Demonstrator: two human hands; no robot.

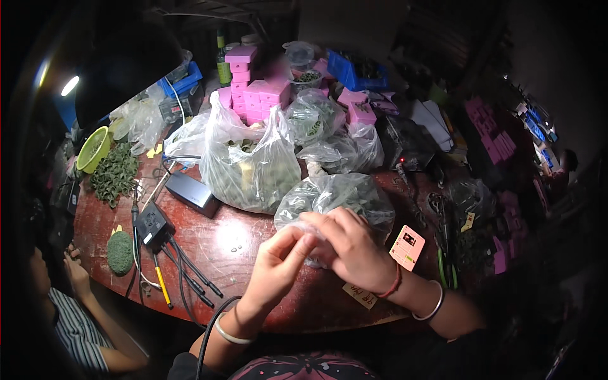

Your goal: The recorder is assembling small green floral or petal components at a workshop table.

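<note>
In front of me on the red table sits a clear plastic bag [354, 190] with dark green contents. My left hand [282, 253] is closed, thumb against fingers, on the bag's bunched near end. Wrapped over the same gathered plastic, from the right, is my right hand [354, 244]; its fingers hide most of what they grip. A larger plastic bag [247, 174] with upright handles and green pieces inside stands just behind and to the left. By my right wrist lies a pink printed card [404, 247], and a cardboard tag [360, 295] is partly under that forearm.
Cables run from a black box [154, 227] and a dark grey device [192, 193] on the left. Beyond them are a leafy green pile [115, 172] and a lime basket [93, 150]. Pink boxes [256, 101] stack at the back. Another person's arm [104, 326] rests at lower left.
</note>
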